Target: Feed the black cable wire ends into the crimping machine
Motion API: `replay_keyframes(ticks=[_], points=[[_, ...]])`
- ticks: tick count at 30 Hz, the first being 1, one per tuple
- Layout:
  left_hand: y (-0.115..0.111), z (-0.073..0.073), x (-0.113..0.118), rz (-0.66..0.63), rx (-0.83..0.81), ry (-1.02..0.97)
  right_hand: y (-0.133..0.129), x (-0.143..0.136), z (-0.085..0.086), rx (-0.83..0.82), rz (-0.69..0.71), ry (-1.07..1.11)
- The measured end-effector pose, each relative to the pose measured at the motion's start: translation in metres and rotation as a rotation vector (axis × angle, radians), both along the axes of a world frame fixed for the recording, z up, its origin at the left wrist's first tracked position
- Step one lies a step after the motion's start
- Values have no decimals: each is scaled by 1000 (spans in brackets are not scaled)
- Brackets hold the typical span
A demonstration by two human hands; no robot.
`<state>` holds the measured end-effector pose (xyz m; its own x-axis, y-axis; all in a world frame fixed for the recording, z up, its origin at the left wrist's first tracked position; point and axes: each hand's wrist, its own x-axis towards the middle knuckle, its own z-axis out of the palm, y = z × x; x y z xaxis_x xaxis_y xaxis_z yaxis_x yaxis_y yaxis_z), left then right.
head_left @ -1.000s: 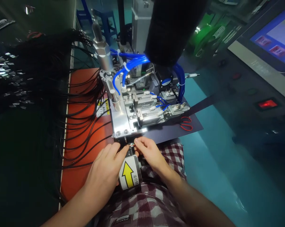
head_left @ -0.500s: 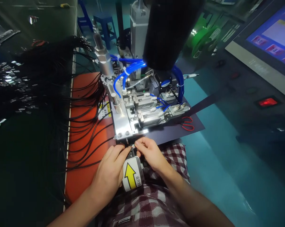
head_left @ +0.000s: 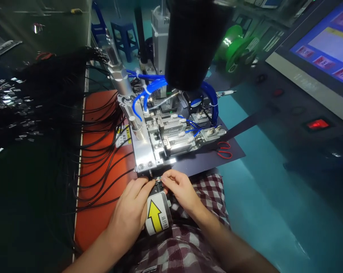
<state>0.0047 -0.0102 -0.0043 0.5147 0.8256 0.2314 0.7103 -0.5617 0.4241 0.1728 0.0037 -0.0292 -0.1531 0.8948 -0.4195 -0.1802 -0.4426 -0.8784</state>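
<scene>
Just in front of the bench machine (head_left: 144, 149), my two hands meet with their fingertips close together. My left hand (head_left: 131, 203) is closed, its thumb and forefinger pinching the end of a black cable, mostly hidden by the fingers. Thin pale and coloured wires (head_left: 159, 178) show between the two hands. My right hand (head_left: 181, 189) pinches their tips between thumb and forefinger. Under the fingertips lies a narrow black track, and below it a white cover with a yellow arrow (head_left: 155, 218), beside my left palm.
Black cables (head_left: 103, 163) lie across an orange mat (head_left: 88, 223), with a large bundle (head_left: 46, 94) further left. Blue air hoses (head_left: 157, 84) loop over the machine. Red-handled scissors (head_left: 224, 154), a green spool (head_left: 231, 47) and a touch screen (head_left: 324, 49) are on the right.
The view has shifted slightly, so the machine sits a little lower and further left. Both hands keep their pinch at the same spot; the coloured wires show slightly more.
</scene>
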Motion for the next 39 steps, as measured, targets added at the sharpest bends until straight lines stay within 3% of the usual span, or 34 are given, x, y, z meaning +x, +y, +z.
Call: replay_keyframes(ticks=[7,14,19,26,32,39], points=[[-1,-2,0,-22,58,21,1,-1,-1,30,15,-113],[-1,-1,0,-19,21,-2,4,0,-5,-79,14,132],[1,-1,0,3,-31,-46,7,-3,-5,-26,-39,18],[2,-1,1,10,-44,-54,6,-6,-5,-30,-33,54],[0,-3,0,7,-2,-37,3,-9,-4,76,-67,-122],[-1,-4,0,12,2,-28,5,-6,-8,-97,-68,111]])
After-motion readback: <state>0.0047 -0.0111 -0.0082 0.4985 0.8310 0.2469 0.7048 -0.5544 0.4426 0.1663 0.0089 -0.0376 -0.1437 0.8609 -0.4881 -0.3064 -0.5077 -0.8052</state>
